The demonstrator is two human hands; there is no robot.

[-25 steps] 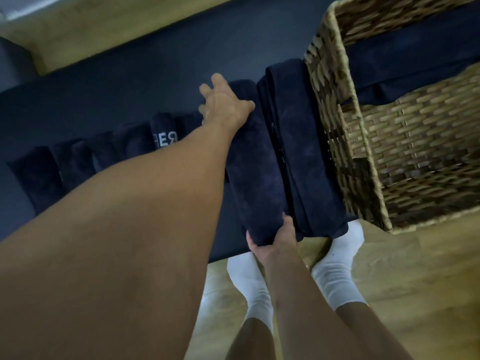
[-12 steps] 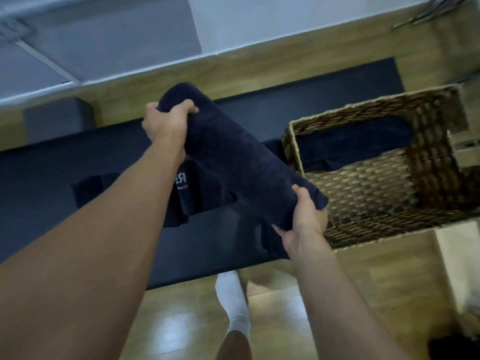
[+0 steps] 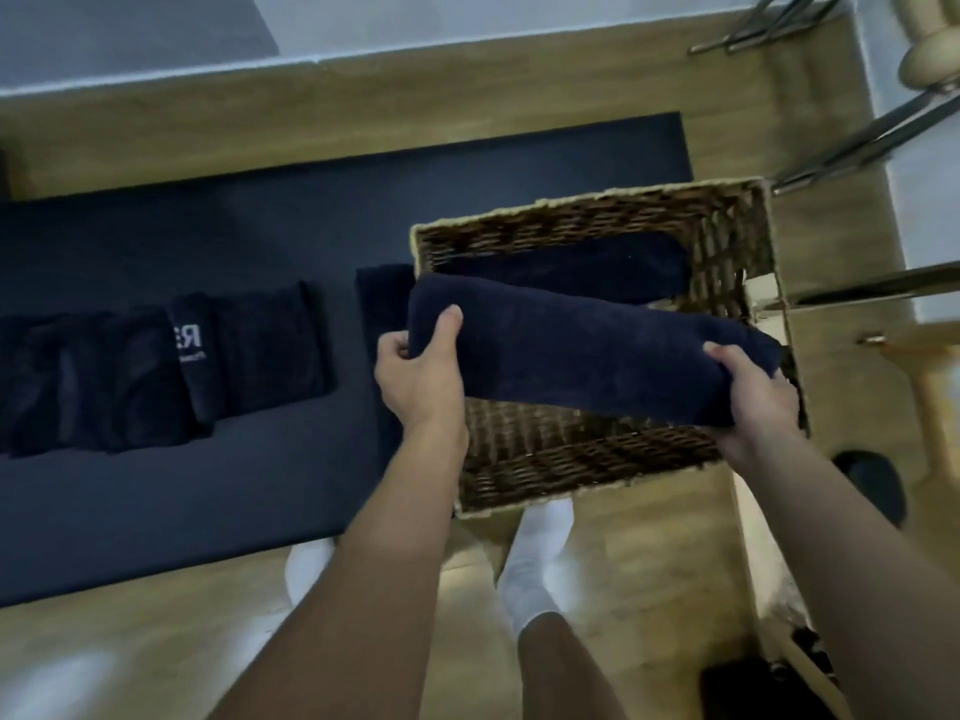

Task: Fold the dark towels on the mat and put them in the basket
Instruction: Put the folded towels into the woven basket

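Observation:
I hold a folded dark navy towel [image 3: 587,356] level above the open wicker basket [image 3: 587,470]. My left hand [image 3: 421,371] grips its left end and my right hand [image 3: 753,402] grips its right end. Another folded dark towel [image 3: 571,272] lies inside the basket against the far wall. On the dark mat [image 3: 208,491] a row of several dark towels [image 3: 156,366] lies to the left, one with white lettering. One more dark towel [image 3: 382,298] lies beside the basket's left wall, partly hidden by my left hand.
The basket stands on the wooden floor [image 3: 623,589] at the mat's right end. My feet in white socks [image 3: 535,558] stand just in front of the basket. Metal legs [image 3: 857,142] and pale wooden furniture [image 3: 930,356] crowd the right side. A dark object [image 3: 872,485] lies on the floor at the right.
Both hands lifted the folded towel off the mat and carried it right, turning it level over the basket. The view swung right with it.

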